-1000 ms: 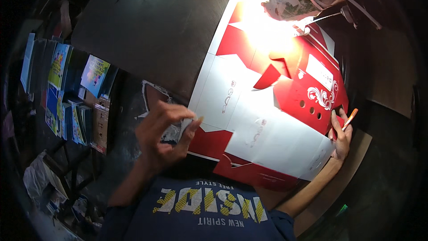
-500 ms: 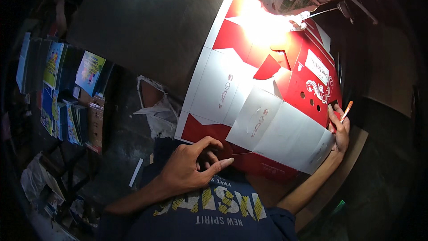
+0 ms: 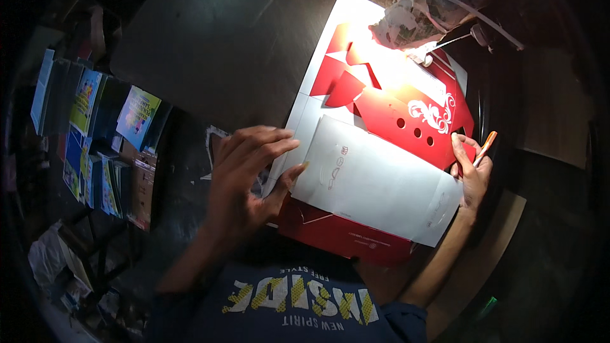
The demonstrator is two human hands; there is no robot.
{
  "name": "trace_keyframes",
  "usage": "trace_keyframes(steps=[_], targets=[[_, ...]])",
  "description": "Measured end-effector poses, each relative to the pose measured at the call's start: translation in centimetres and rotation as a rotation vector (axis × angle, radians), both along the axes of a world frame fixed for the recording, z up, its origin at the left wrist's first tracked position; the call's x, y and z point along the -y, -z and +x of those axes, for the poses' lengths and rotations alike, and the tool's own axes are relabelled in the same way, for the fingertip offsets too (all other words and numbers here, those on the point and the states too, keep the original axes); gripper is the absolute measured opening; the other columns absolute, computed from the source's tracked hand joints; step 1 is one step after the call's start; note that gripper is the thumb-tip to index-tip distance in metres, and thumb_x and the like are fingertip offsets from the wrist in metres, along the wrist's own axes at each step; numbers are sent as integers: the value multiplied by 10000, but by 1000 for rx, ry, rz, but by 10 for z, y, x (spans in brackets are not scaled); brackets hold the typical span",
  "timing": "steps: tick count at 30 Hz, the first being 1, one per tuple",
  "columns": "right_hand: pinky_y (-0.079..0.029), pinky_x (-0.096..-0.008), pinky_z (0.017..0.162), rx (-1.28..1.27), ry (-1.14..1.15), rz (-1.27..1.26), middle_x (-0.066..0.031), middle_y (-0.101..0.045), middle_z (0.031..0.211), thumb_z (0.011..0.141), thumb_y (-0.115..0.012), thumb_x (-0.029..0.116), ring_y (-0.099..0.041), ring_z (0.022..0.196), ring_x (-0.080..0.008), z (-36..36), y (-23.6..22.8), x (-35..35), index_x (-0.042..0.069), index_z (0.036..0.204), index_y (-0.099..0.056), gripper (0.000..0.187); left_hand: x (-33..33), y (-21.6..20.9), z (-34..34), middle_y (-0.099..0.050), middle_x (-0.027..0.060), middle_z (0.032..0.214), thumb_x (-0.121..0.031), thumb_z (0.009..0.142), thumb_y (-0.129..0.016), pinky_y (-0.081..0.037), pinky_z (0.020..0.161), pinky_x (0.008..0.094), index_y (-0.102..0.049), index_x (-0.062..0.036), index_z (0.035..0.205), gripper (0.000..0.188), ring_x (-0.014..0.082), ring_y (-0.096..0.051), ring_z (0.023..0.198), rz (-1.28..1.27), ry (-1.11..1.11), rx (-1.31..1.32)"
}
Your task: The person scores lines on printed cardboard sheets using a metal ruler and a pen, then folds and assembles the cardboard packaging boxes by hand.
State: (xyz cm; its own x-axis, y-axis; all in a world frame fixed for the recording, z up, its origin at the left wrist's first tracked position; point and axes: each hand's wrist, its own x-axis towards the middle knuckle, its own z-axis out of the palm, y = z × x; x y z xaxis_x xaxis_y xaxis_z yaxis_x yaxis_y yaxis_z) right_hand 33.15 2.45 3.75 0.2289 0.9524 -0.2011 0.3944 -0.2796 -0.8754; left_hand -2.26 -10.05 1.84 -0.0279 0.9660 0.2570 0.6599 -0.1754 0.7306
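A die-cut red and white cardboard box blank (image 3: 387, 171) lies over a stack of like sheets (image 3: 298, 114). It bears round holes and white scrollwork on its red part. At the blank's right edge my right hand (image 3: 471, 174) pinches it between thumb and fingers. An orange and white pen-like stick (image 3: 485, 147) also sits between those fingers. My left hand (image 3: 254, 168) is at the left edge of the sheets, fingers spread and bent, thumb apart, holding nothing. Whether its fingertips touch the card I cannot tell.
A lit lamp (image 3: 416, 54) glares over the top of the sheets, beside a paper-covered arm (image 3: 438, 6). Stacks of blue and green booklets (image 3: 136, 111) stand at the left. A brown cardboard strip (image 3: 489, 260) lies at the lower right.
My left hand has risen leftward, and its fingers have spread. The box blank, held by my right hand, has shifted left across the sheets. The view has moved slightly too.
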Motion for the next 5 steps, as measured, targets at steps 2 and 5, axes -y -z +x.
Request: trace_keyframes(steps=[2,5], targets=[[-327,-185,392,-2,-5,20,35,-573,599,882,-776,165,-469,409,-21,-16,1,-4,21,978,-672,202,-14,1,-13,-637,105,1309,-225,859,-763,-400,1081,464,-652,-94,1187,370,285,-542,1294,-14,123,-65],[-403,-194,420,65,-42,60,-20,-646,704,888,-771,170,-526,443,-45,-26,2,-6,2,966,-684,205,-37,5,-19,-570,111,1407,-268,863,-758,-357,1120,485,-620,-110,1248,439,272,-460,1379,91,188,-145]])
